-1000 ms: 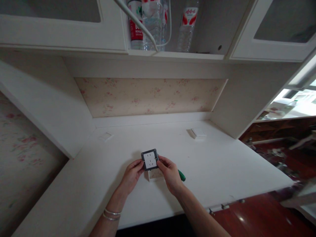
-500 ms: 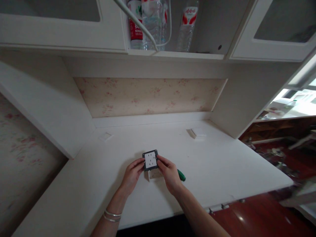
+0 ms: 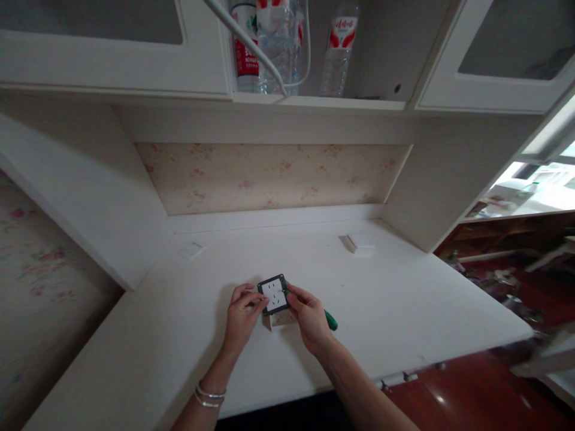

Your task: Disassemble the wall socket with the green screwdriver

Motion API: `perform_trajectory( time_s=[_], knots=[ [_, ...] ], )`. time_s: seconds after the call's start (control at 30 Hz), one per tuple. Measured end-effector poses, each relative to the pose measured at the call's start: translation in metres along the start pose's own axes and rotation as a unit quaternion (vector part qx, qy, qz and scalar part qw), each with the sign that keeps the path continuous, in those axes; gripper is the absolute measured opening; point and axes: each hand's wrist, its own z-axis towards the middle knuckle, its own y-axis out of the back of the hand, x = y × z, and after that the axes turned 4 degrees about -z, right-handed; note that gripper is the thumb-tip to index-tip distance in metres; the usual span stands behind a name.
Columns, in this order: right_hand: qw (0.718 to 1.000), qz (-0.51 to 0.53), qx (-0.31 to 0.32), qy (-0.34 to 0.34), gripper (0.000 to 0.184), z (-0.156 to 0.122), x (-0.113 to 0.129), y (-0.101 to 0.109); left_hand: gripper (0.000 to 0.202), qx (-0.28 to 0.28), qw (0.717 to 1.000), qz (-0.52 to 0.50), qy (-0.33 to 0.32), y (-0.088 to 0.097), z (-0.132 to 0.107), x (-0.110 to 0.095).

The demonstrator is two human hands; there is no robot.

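A wall socket (image 3: 274, 295) with a white face and a dark frame is raised over the table, tilted towards me. My right hand (image 3: 309, 314) grips its right edge between thumb and fingers. At the left edge, my left hand (image 3: 242, 311) has its thumb and a fingertip pinched together against the socket's face; anything small between them cannot be made out. Just below the socket sits an open white box (image 3: 282, 321), partly covered by it. A green handle (image 3: 331, 320) shows beyond my right hand, its other end hidden; whether the palm touches it is unclear.
On the white tabletop (image 3: 395, 311), a thin white frame (image 3: 193, 249) lies back left and a small white square piece (image 3: 360, 242) back right. Overhead, a cabinet shelf (image 3: 323, 103) holds plastic bottles (image 3: 340, 51), and a white cable (image 3: 251, 45) hangs in front.
My left hand has shifted its grip: the thumb now lies over the socket's lower left face and the fingers are more curled. The socket has tilted slightly. My right hand stays nearly in place.
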Motion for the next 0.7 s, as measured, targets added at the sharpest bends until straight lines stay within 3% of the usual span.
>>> perform_trajectory(
  time_s=[0.1,0.23,0.5,0.7],
  knots=[
    [1.0,-0.005,-0.002,0.02,0.032,0.001,-0.001,0.0,0.009,0.007,0.998,0.046,-0.04,0.0,0.0,-0.004],
    [0.999,-0.011,0.01,0.048,0.02,0.0,-0.002,0.0,0.01,0.005,0.998,0.046,-0.034,-0.002,0.0,-0.007],
    [0.996,-0.042,-0.006,0.084,0.025,-0.003,-0.001,-0.004,0.01,0.007,0.989,0.078,-0.128,-0.006,-0.007,-0.015],
    [0.991,-0.075,0.002,0.115,0.021,-0.007,0.0,-0.008,0.017,0.039,0.984,0.109,-0.138,-0.021,-0.003,-0.034]
  ],
)
